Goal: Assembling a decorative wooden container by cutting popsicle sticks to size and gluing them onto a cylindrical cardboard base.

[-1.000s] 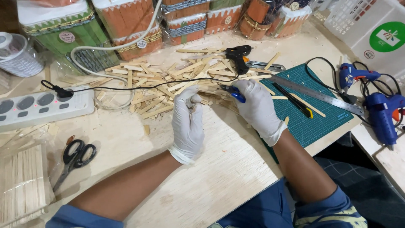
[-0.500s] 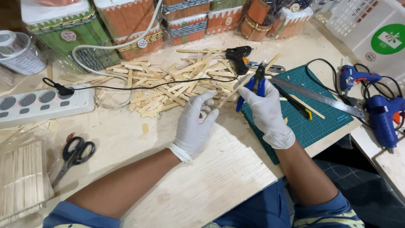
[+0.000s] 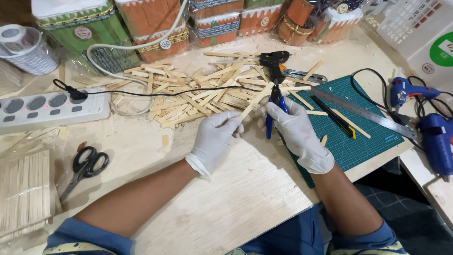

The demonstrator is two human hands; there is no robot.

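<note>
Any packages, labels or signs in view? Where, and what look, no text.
Green round sign: far right, on a white box.
Round tag: on the green stick box, top left.
Round tag: on the orange stick box beside it.
Clear-wrapped white roll: far left.

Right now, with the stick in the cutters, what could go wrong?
1. The left hand holds the wooden stick close to the blue-handled cutters in the right hand; fingers could get nipped.
2. A snipped end may fly into the pile of sticks.
3. The black cable runs across that pile near the cutters and might snag.
</note>
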